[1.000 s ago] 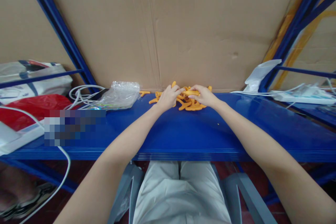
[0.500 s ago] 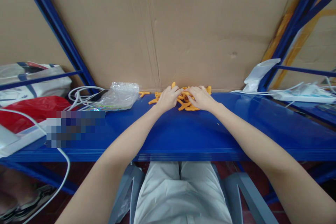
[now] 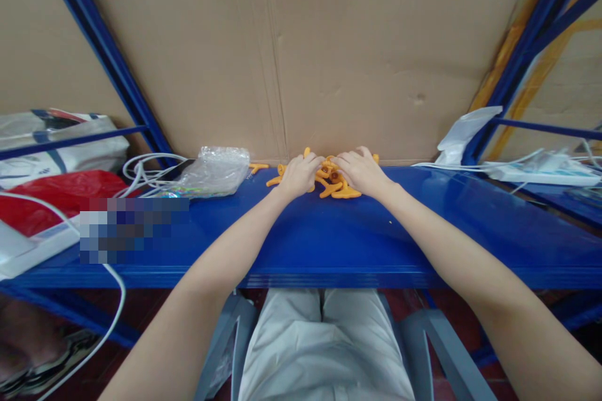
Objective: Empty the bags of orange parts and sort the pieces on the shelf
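Observation:
Several orange plastic pieces (image 3: 333, 185) with curved arms and round ends lie in a small pile at the back of the blue table. My left hand (image 3: 301, 174) is at the pile's left side, its fingers curled closed on an orange piece that is largely covered. One orange tip shows just above its knuckles. From the right, my right hand (image 3: 360, 170) reaches over the pile, fingers bent round an orange piece, and an orange end shows behind it. Apart from the pile, an orange T-shaped piece (image 3: 258, 167) lies farther left.
A clear plastic bag (image 3: 216, 170) and coiled white cables (image 3: 141, 169) lie left, near a red bag (image 3: 70, 194). A cardboard sheet (image 3: 352, 56) stands behind the blue table (image 3: 320, 244). A white power strip (image 3: 545, 171) is at the right. Another person's foot shows lower left.
My hands have moved slightly apart, and more of the orange pieces shows between them. The front pieces have shifted a little.

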`<state>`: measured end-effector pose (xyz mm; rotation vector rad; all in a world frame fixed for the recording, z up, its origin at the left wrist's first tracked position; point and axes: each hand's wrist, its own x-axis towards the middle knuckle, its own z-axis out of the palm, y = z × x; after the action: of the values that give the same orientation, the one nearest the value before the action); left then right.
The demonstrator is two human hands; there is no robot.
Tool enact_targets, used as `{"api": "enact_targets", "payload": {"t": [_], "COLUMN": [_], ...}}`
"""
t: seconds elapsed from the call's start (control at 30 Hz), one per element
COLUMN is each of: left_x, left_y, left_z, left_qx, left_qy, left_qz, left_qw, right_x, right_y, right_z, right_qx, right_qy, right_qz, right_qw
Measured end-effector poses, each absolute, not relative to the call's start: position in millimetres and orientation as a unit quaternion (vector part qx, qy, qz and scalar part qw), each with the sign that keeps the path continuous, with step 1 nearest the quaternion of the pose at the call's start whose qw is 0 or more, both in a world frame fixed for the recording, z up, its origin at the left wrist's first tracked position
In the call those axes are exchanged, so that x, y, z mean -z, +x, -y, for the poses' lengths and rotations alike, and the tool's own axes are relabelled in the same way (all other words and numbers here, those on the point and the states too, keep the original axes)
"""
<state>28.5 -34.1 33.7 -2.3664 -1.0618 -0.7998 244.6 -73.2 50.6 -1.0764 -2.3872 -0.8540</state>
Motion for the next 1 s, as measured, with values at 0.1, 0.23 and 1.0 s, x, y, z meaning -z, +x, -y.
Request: {"api": "enact_targets", "payload": {"t": [0.1, 0.23, 1.0], "left_x": [-34, -34, -44], "left_y": [27, 27, 30], "left_z": [32, 29, 47], "left_qx": [0.298, 0.312, 0.215], "left_qy": [-0.848, -0.845, -0.816], "left_qz": [0.390, 0.398, 0.513], "left_qw": [0.201, 0.173, 0.159], "right_x": [-50, -51, -28], "right_y": [245, 248, 349], "right_z": [73, 72, 36], "right_qx": [0.304, 0.316, 0.134], "right_qy": [-0.382, -0.385, -0.699], "right_qz": [0.848, 0.841, 0.645], "right_qw": [0.207, 0.211, 0.277]}}
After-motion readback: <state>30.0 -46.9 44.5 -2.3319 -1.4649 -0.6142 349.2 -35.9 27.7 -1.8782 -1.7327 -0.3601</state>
